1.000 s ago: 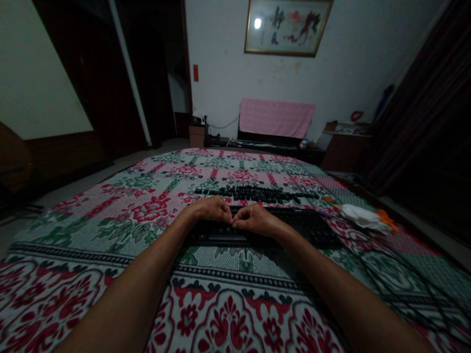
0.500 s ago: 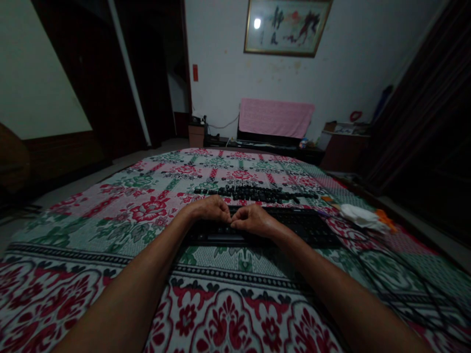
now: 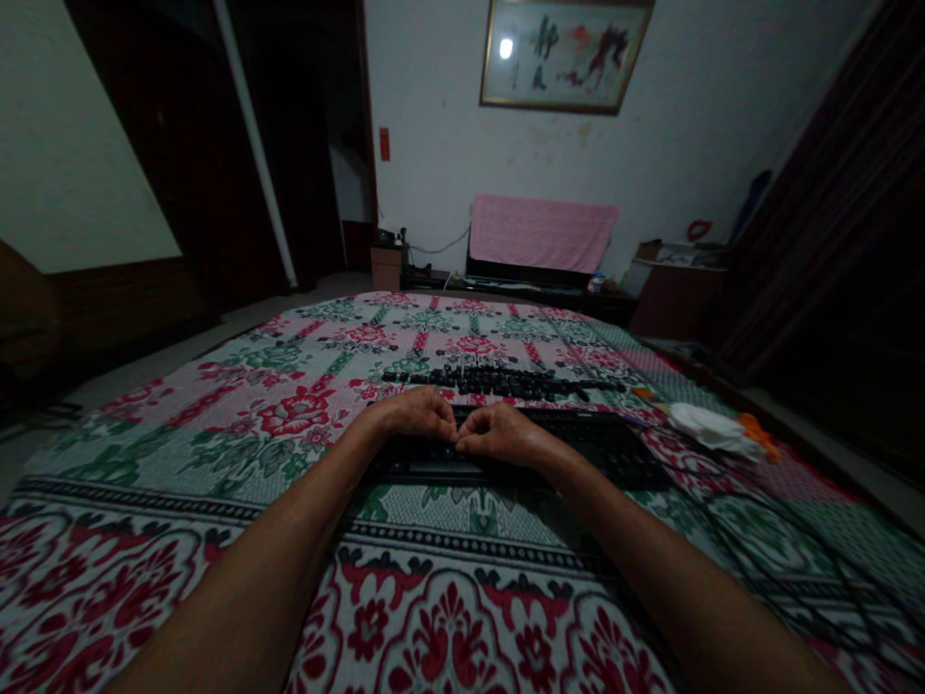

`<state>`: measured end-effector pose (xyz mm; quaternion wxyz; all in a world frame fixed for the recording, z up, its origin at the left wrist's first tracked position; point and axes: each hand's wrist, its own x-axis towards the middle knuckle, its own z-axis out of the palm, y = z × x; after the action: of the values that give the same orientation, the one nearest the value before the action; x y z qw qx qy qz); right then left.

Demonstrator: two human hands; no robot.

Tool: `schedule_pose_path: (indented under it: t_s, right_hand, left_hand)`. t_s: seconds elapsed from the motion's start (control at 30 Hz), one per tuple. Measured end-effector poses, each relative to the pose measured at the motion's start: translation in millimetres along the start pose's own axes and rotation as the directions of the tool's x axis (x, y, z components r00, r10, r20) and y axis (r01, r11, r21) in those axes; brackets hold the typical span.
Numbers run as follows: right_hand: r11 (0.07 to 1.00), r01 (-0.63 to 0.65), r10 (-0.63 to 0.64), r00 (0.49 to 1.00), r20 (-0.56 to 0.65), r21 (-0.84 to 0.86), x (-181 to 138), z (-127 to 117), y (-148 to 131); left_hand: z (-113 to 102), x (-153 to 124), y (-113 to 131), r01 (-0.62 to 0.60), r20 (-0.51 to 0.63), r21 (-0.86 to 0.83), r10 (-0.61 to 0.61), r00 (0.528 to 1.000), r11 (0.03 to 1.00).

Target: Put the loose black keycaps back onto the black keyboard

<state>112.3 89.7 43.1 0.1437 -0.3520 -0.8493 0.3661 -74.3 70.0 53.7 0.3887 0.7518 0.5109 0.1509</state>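
Keyboard, flat black oblong, hands together over it — can't tell what's pinched — floral-patterned fabric beneath

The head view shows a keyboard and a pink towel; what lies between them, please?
Loose black keys on patterned cloth, then a dark stand, lie between keyboard and towel in the head view.

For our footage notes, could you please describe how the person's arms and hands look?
The left forearm and right forearm are bare, no sleeves visible. The left hand and right hand wear no gloves; no watch or bracelet shows. Dim light hides finer detail.
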Motion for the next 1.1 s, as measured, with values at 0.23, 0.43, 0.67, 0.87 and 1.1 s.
schedule_pose_path:
  t_s: [0.23, 0.43, 0.67, 0.87, 1.1]
  right_hand:
    - [1.0, 0.011, -0.01, 0.999, 0.043, -0.005, -2, -2, -1]
    - [0.991, 0.013, -0.022, 0.998, -0.066, -0.132, 1, 8, 0]
    - [0.991, 0.027, -0.039, 0.995, -0.091, -0.132, 5, 10, 5]
    - [0.997, 0.034, -0.038, 0.998, -0.057, -0.071, 5, 9, 5]
    - [1.0, 0.007, -0.005, 0.998, -0.056, 0.026, 3, 6, 4]
  left_hand:
    - [0, -2, 6, 0.014, 0.0, -0.028, -0.014, 1.0, 1.0]
    - [1, -2, 7, 0.026, 0.009, -0.087, -0.025, 1.0, 0.996]
    - [1, -3, 6, 0.041, -0.016, -0.082, -0.043, 0.999, 0.996]
    - [0, -1, 6, 0.04, -0.001, -0.072, -0.041, 0.999, 0.997]
    - [-1, 0, 6, 0.042, 0.008, -0.028, -0.042, 0.999, 0.999]
